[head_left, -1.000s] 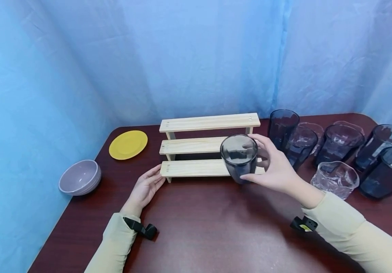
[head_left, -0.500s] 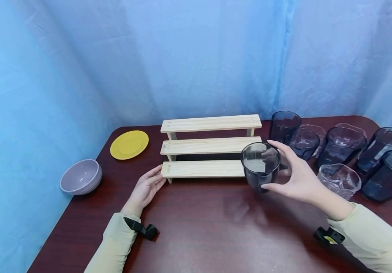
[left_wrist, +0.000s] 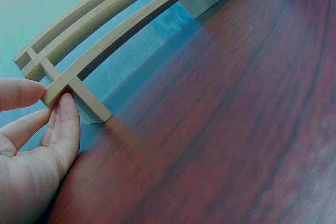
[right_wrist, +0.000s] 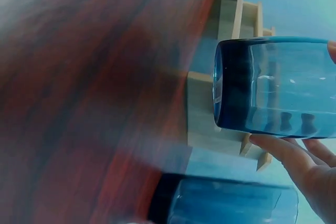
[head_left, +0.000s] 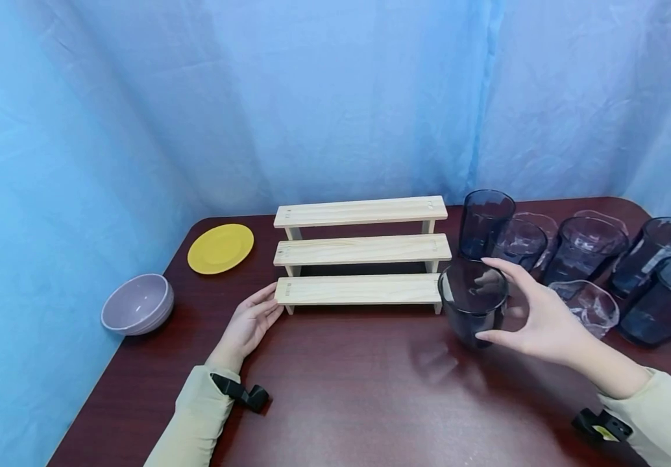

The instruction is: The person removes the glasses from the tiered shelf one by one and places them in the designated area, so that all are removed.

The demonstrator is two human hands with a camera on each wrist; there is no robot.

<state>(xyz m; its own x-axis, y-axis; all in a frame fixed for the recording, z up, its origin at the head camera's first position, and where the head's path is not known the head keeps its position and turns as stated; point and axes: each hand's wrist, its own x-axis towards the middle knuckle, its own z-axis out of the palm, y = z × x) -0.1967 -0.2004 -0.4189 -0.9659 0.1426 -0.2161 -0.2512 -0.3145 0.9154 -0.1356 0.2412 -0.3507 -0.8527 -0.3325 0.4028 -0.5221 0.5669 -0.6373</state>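
Note:
A three-tier wooden riser shelf (head_left: 359,290) stands on the dark red table. My left hand (head_left: 250,322) pinches the left end of its lowest board; in the left wrist view, fingers (left_wrist: 68,114) lie above and below the board's corner. My right hand (head_left: 546,318) grips a smoky dark drinking glass (head_left: 471,305) by its side, thumb toward me. The glass is upright, just right of the lowest board. In the right wrist view the glass (right_wrist: 283,87) hangs above the table, its base apart from the wood.
Several dark glasses (head_left: 583,250) and a clear wavy-rimmed glass (head_left: 589,308) stand close together on the right. A yellow plate (head_left: 220,248) lies at the back left, with a lavender bowl (head_left: 138,303) near the left edge. Blue curtains (head_left: 335,97) hang behind the table.
My right hand has carried the dark glass right and toward me, from in front of the shelf's boards to beside their right end. The left hand and the shelf have stayed in place.

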